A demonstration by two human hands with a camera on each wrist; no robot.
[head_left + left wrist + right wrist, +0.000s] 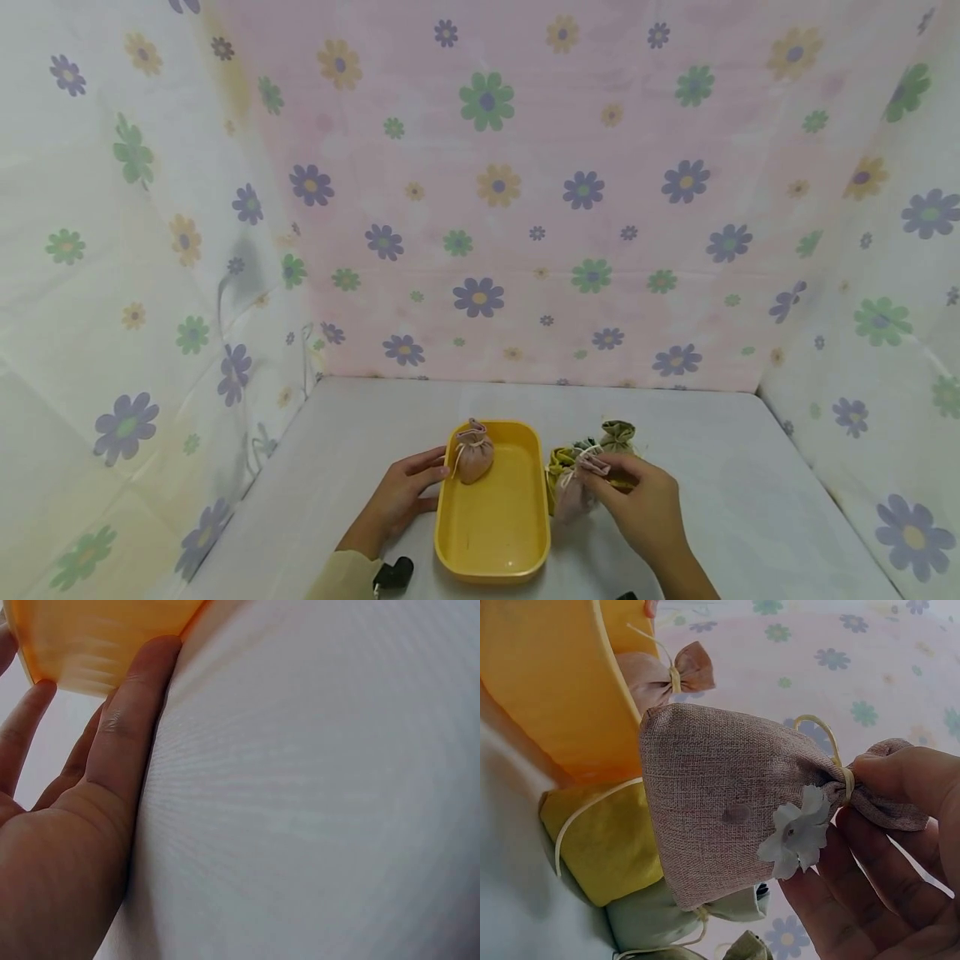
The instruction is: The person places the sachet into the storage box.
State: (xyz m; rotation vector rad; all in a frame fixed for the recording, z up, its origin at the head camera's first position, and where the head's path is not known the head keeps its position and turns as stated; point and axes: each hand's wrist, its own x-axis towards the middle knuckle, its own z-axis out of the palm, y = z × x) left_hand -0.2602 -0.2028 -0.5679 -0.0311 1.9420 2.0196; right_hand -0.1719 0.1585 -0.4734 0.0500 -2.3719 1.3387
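The right hand (pixel 645 504) pinches a pink burlap drawstring pouch (pixel 727 799) by its tied neck, thumb and fingers closed around the gathered fabric just behind the cord; the pouch is just to the right of the yellow tray (pixel 495 533), above the white table (pixel 750 467), and the pictures do not show clearly whether its bottom touches the table. A small white fabric flower (pixel 795 836) sits on it near the neck. To do this step well, I think the grip should stay on the neck, not on the thin cord alone, so that the pouch does not swing or slip, and the pouch should pass clearly over the tray rim before it goes down. The left hand (pixel 401 500) lies on the table at the left side of the tray with its fingers nearly straight, their tips touching the tray wall; it holds nothing, and this steadying seems useful. Inside the tray there is one pink pouch (pixel 474 452), in the far left corner; the rest of the tray floor is bare. Outside it, close to the right wall, a yellow pouch (pixel 604 844) and an olive green pouch (pixel 617 435) lie together, with at least one more green pouch (pixel 656 922) beside them.
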